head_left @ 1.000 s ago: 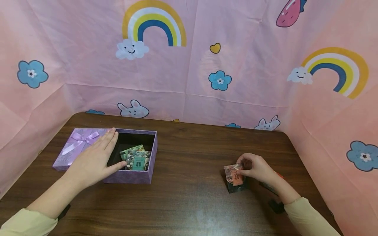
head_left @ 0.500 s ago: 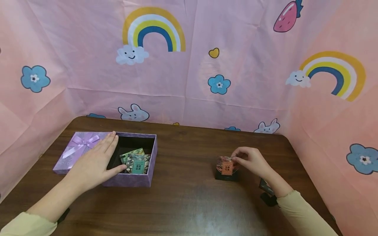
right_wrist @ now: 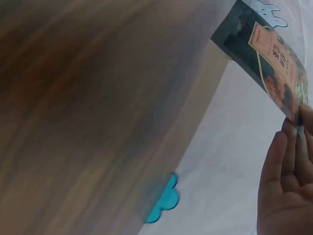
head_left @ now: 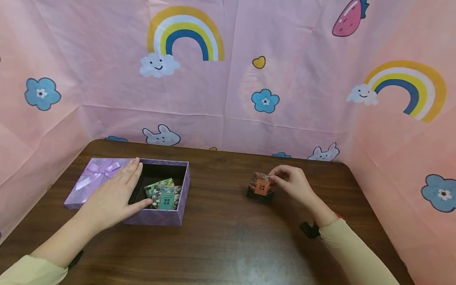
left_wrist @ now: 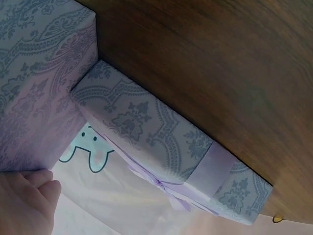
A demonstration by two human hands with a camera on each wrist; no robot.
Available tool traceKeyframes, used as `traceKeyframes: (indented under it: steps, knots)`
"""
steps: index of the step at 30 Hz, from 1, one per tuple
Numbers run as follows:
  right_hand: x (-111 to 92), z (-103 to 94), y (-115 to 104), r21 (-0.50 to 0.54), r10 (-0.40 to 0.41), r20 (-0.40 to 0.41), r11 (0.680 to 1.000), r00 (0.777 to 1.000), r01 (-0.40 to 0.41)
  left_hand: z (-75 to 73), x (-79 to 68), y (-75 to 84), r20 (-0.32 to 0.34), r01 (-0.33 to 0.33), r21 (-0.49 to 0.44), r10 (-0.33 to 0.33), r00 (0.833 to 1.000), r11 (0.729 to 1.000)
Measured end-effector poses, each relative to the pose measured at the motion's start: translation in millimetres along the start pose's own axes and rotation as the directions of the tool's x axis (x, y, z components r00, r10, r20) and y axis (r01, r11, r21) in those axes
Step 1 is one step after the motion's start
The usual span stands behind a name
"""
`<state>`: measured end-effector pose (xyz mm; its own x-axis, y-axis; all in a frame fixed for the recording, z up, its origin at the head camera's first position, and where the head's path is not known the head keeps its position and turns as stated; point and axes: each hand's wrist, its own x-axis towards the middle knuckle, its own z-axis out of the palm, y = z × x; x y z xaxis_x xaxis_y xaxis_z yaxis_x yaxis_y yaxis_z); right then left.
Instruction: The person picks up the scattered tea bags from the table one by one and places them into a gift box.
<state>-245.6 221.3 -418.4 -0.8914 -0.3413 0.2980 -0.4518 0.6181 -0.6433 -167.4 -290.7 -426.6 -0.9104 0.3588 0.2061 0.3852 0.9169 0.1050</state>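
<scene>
My right hand (head_left: 292, 183) pinches a tea sachet (head_left: 261, 185) by its upper right corner between thumb and fingertips, above the right-middle of the table. The sachet is dark with an orange label, clearer in the right wrist view (right_wrist: 271, 58). My left hand (head_left: 110, 198) lies across the left side of a purple box (head_left: 156, 217), fingers straight and thumb spread over its front edge. Inside the box, a sachet with a teal label (head_left: 166, 198) overlaps a greener sachet (head_left: 161, 183). In the left wrist view, fingertips touch the patterned box wall (left_wrist: 44, 117).
The purple lid (head_left: 94, 176) with its ribbon bow lies left of the box, partly under my left hand. A brown wooden table (head_left: 221, 237) meets a pink patterned cloth (head_left: 228, 87) at the back and sides. Something red (head_left: 339, 215) shows behind the right sleeve, mostly hidden.
My right hand has carried the orange-labelled sachet leftward and toward the back of the table. The left hand and the box stay in place.
</scene>
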Motion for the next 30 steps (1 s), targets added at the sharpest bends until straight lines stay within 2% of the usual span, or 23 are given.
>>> traceKeyframes:
  steps: [18,30]
  knots:
    - [59,32.6,-61,0.112,-0.086,-0.030,0.990,0.996,0.089,-1.9,1.5,-0.5,0.008,-0.002,-0.002,0.002,1.000,1.000]
    - [85,59.8,-100,0.207,-0.119,-0.032,0.971,0.992,0.123,-1.8,1.8,-1.0,0.023,-0.006,0.006,0.006,1.000,1.000]
